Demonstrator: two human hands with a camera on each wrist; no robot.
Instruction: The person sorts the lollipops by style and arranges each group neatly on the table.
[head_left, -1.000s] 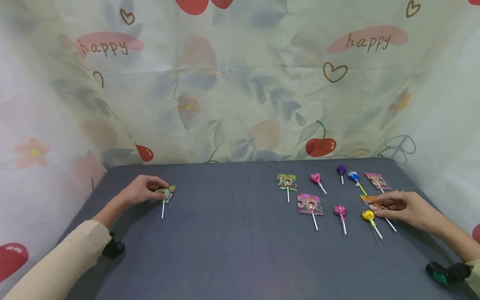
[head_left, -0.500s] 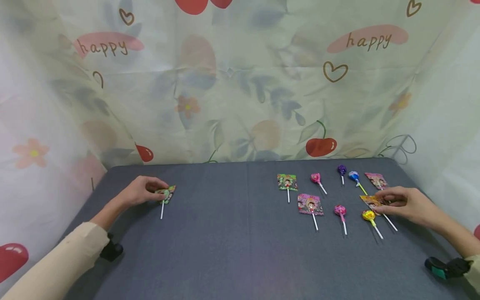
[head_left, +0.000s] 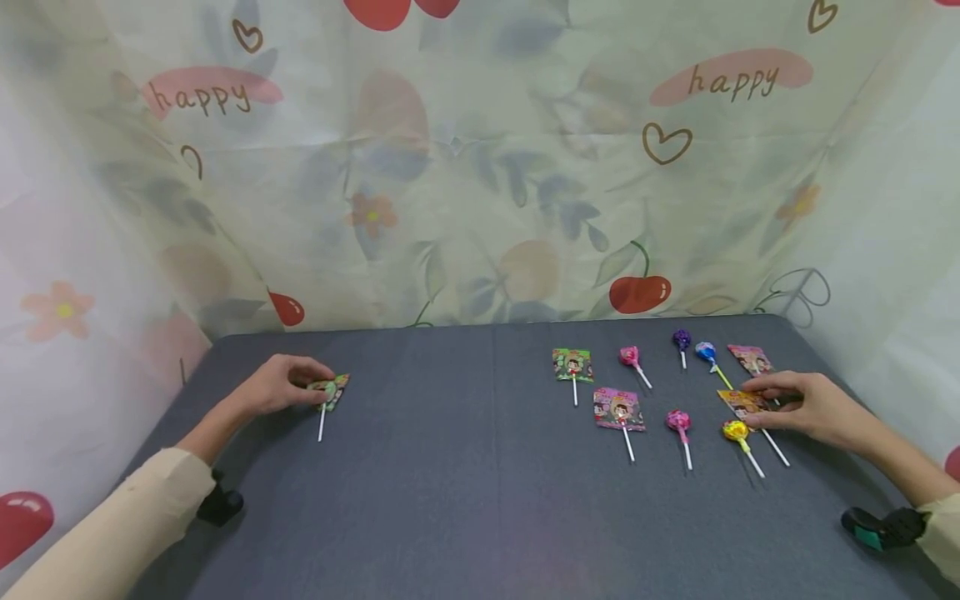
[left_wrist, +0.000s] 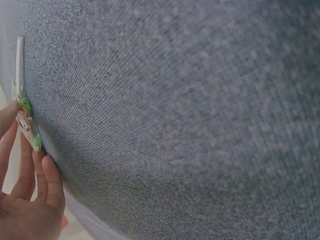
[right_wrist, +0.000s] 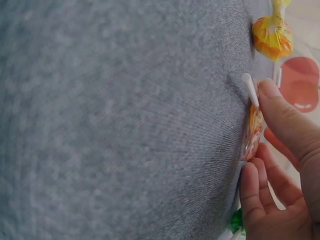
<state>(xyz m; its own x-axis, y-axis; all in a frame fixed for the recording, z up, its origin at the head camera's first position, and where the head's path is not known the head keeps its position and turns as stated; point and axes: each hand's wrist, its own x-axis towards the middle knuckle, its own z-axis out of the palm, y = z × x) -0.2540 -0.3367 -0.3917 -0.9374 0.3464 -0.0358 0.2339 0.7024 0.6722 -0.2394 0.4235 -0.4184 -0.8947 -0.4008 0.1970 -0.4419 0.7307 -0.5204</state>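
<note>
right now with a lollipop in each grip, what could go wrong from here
The yellow lollipop lies close beside the orange-wrapped lollipop in the right grip, so a lift might nudge it. The pink-wrapped lollipop just beyond that grip could get brushed. The left grip holds the green-wrapped lollipop by its wrapper, so it might slip or twist.

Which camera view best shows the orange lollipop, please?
The head view: the orange lollipop shows its wrapper's face and stick, partly covered by the right hand. The right wrist view shows it nearly edge-on; the left wrist view lacks it.
</note>
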